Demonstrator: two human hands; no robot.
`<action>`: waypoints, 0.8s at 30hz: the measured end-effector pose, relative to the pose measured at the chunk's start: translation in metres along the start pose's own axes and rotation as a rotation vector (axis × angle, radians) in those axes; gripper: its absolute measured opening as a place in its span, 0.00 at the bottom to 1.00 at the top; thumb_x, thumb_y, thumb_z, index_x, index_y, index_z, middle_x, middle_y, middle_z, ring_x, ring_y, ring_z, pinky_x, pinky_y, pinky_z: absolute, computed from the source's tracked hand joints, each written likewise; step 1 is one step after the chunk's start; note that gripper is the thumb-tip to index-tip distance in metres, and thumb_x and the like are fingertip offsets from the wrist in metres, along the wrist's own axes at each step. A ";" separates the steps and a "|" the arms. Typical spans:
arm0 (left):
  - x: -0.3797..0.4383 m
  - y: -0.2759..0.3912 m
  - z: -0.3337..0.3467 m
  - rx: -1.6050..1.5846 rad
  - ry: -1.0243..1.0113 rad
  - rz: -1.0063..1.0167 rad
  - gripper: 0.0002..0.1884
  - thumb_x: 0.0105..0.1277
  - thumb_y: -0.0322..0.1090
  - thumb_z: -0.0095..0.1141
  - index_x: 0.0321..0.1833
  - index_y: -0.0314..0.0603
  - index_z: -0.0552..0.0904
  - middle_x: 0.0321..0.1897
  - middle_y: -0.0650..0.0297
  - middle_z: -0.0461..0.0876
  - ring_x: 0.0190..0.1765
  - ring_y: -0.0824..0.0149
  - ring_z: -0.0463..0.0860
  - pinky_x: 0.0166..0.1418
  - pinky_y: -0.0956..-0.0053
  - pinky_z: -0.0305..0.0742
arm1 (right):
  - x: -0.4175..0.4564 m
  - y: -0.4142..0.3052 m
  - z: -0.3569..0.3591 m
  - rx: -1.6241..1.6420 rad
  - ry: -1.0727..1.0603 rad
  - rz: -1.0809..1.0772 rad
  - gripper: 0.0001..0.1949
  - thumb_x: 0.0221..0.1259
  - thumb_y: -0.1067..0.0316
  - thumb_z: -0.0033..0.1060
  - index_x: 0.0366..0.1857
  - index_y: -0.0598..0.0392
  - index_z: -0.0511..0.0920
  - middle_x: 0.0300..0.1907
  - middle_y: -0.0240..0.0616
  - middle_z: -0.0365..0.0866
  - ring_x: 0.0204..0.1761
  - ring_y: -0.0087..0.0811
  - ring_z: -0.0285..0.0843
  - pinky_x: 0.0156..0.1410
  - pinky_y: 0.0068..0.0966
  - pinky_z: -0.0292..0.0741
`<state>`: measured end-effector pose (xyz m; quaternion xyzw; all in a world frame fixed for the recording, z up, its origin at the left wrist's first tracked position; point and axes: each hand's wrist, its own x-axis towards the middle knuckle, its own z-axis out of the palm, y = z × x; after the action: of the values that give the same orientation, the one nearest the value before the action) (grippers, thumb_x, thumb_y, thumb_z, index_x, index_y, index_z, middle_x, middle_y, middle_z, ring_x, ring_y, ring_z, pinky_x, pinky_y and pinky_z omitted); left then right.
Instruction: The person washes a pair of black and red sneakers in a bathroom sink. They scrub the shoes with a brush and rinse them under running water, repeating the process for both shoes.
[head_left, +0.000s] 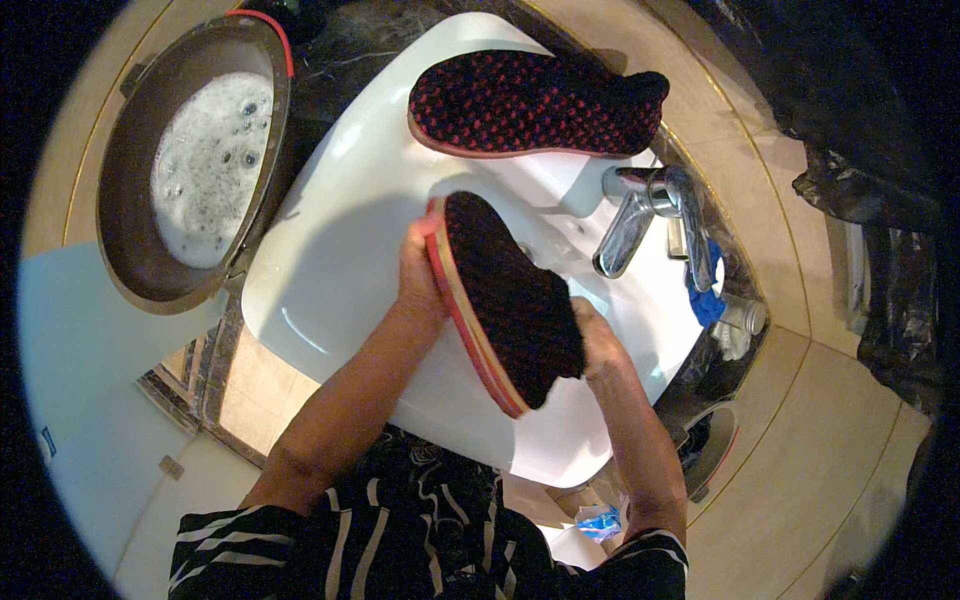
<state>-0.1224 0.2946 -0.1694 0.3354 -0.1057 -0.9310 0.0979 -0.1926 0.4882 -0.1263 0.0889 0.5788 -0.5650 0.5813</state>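
Over a white sink basin (352, 247), a black knit shoe (510, 292) with a red and cream sole is held up at a slant. My left hand (424, 262) grips it by the toe end of the sole. At the heel end, my right hand (596, 337) holds the shoe's opening; some of its fingers are hidden behind the shoe. The other shoe (525, 105), black with red flecks, lies on its own across the far side of the basin, its toe to the left. A chrome faucet (645, 210) stands between that shoe and the basin's right edge.
At the upper left sits a brown basin (124, 195) holding foamy water (214, 172). Right of the faucet are a blue cloth (705, 300) and a clear jar (744, 315) lying on the dark counter. Dark plastic (862, 187) hangs at the upper right.
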 end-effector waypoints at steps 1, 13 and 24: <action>0.002 0.004 -0.001 -0.020 -0.079 0.035 0.29 0.54 0.53 0.49 0.53 0.36 0.75 0.43 0.52 0.79 0.44 0.55 0.80 0.53 0.59 0.76 | 0.000 0.000 0.000 0.049 0.013 0.036 0.25 0.62 0.60 0.55 0.60 0.65 0.68 0.50 0.44 0.78 0.47 0.29 0.78 0.56 0.26 0.74; 0.017 0.008 -0.034 0.352 0.056 -0.073 0.30 0.53 0.53 0.59 0.52 0.35 0.73 0.43 0.59 0.79 0.44 0.61 0.78 0.48 0.73 0.72 | 0.033 -0.002 -0.016 -0.927 0.398 -0.592 0.12 0.53 0.62 0.66 0.35 0.59 0.80 0.31 0.46 0.82 0.30 0.41 0.79 0.37 0.33 0.74; -0.017 -0.014 -0.014 2.012 -0.094 0.974 0.14 0.59 0.39 0.56 0.45 0.43 0.78 0.43 0.56 0.76 0.52 0.53 0.74 0.60 0.49 0.60 | 0.033 0.048 0.024 -1.351 0.550 -0.737 0.14 0.46 0.62 0.67 0.28 0.57 0.70 0.27 0.45 0.76 0.31 0.50 0.76 0.37 0.42 0.73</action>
<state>-0.1017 0.3108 -0.1735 0.1492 -0.9343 -0.2958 0.1320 -0.1523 0.4688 -0.1707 -0.3411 0.9086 -0.2069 0.1234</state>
